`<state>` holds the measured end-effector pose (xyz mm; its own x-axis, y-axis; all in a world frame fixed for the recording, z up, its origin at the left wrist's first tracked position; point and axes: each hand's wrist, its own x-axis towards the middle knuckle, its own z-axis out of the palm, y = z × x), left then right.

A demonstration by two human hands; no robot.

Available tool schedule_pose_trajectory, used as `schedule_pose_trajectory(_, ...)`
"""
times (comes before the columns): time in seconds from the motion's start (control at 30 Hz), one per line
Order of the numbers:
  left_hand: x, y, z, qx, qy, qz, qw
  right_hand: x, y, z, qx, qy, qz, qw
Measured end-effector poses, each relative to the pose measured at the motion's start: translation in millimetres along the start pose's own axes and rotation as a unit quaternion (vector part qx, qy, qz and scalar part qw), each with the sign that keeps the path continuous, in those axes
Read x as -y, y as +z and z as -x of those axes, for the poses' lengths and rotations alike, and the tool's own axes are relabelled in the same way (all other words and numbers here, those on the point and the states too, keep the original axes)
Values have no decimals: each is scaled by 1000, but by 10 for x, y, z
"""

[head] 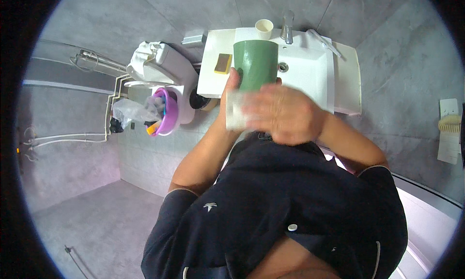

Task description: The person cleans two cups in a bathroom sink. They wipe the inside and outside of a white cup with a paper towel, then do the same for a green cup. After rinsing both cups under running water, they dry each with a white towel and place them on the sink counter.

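My left hand (pixel 231 83) grips a glossy green tapered vessel (pixel 256 61), a cup or a small pot, above the front of the washbasin. Its thumb lies along the vessel's left side, and a fingertip shows at the right side. A white cloth or folded paper (pixel 235 113) covers the vessel's near end. Across that cloth lies my right hand (pixel 285 113), holding it against the vessel; its fingers are blurred by motion. What the near end looks like is hidden beneath the cloth and the hand.
Behind the vessel, a cream cup (pixel 264 27) stands on the white washbasin (pixel 308 70) beside a chrome faucet (pixel 287 28). A yellow-and-brown sponge (pixel 223 63) lies on the left ledge. Further left are a white toilet (pixel 160 66) and a filled purple basin (pixel 170 111).
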<state>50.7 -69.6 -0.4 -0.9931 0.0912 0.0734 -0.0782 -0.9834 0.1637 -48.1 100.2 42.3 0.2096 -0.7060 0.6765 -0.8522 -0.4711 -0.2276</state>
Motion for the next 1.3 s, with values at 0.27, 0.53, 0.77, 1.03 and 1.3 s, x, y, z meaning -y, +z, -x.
schedule_pose_trajectory(0.27,22,-25,-89,6,-26,53,998,-140,-31,-79,-87,35,2,996)
schedule_pose_trajectory(0.53,88,22,-46,59,-35,-26,997,-463,-340,-129,-110,79,60,989)
schedule_pose_trajectory(0.77,39,81,-70,-27,8,-76,997,-50,-96,16,12,-25,-10,1000)
schedule_pose_trajectory(1.03,85,41,-76,-77,-8,-26,997,-406,-261,-100,-126,119,24,985)
schedule_pose_trajectory(1.3,70,166,-42,-69,-37,-27,997,-353,-325,-50,-72,53,83,993)
